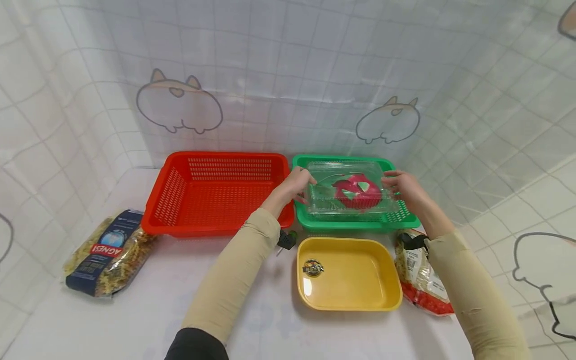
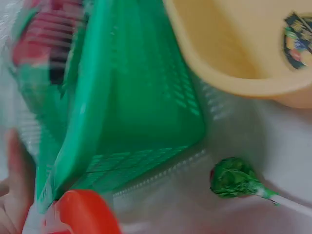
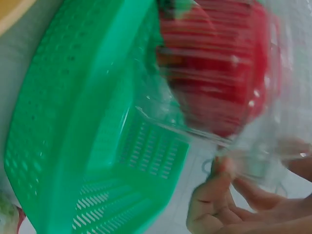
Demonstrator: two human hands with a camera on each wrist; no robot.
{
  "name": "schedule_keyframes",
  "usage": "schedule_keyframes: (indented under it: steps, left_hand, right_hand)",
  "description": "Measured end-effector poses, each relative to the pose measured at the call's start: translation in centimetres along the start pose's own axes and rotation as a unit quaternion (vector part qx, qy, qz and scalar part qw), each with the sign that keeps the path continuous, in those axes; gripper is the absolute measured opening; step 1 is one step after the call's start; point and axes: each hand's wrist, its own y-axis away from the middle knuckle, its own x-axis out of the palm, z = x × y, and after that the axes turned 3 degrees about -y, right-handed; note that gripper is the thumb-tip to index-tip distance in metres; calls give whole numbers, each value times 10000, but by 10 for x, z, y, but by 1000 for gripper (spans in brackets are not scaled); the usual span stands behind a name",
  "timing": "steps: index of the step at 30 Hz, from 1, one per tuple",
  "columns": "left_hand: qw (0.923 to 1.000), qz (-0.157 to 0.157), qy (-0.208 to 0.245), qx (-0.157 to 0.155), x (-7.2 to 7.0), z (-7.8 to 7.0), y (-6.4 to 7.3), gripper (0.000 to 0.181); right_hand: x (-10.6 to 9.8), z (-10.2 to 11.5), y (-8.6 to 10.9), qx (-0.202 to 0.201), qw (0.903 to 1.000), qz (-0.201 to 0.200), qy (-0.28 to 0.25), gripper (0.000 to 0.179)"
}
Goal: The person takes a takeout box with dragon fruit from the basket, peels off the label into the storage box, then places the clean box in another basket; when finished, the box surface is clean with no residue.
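A clear plastic clamshell box (image 1: 320, 192) with a pink-red dragon fruit (image 1: 366, 195) inside spans the space between both hands, over the green basket (image 1: 344, 226). My left hand (image 1: 297, 184) grips the box's left end, above where the red and green baskets meet. At the opposite end, my right hand (image 1: 406, 190) holds the box by its edge. The right wrist view shows that hand's thumb and fingers (image 3: 214, 195) pinching the clear rim, with the box above the green basket's mesh.
Left of the green basket stands a red basket (image 1: 216, 202). In front are a yellow tub (image 1: 355, 275) and a green-wrapped lollipop (image 2: 234, 178). A pasta bag (image 1: 108, 250) lies at far left, and another food bag (image 1: 423, 275) sits partly beneath my right forearm.
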Motion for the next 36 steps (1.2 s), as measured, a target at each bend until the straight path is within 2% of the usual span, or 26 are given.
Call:
schedule_keyframes:
  steps: [3, 6, 11, 17, 21, 24, 26, 30, 33, 36]
  left_hand:
    - [9990, 346, -128, -267, -3, -5, -5, 68]
    - [9967, 562, -409, -421, -2, -9, -8, 65]
    - [9929, 717, -729, -616, -1, -16, -11, 57]
    - [9878, 862, -1036, -783, 1, -23, -15, 60]
    - [9792, 977, -1595, -791, 3, -24, -22, 72]
    - [9697, 1053, -2036, -847, 7, -22, -28, 78]
    - [9654, 1017, -2234, -880, 10, -20, -29, 78]
    - [9550, 775, -2741, -824, 16, -18, -34, 67]
    - [9481, 689, -2974, -886, 18, -19, -37, 60]
    - [9470, 828, -2927, -1031, 18, -22, -41, 69]
  right_hand:
    - [-5, 0, -5, 74, 9994, 177, 278, 58]
    - [-11, 1, -11, 158, 9973, 371, 608, 58]
    - [-16, -2, -21, 368, 9918, 707, 1002, 60]
    - [-17, -11, -32, 742, 9847, 1176, 1050, 59]
    - [-19, -15, -34, 781, 9804, 1396, 1151, 57]
    - [-17, -16, -35, 922, 9785, 1470, 1117, 57]
    - [-16, -17, -37, 1037, 9765, 1535, 1106, 58]
    - [-13, -16, -38, 1173, 9744, 1533, 1154, 58]
    - [-12, -16, -40, 1186, 9734, 1463, 1302, 57]
    - [-11, -16, -42, 1201, 9721, 1391, 1460, 55]
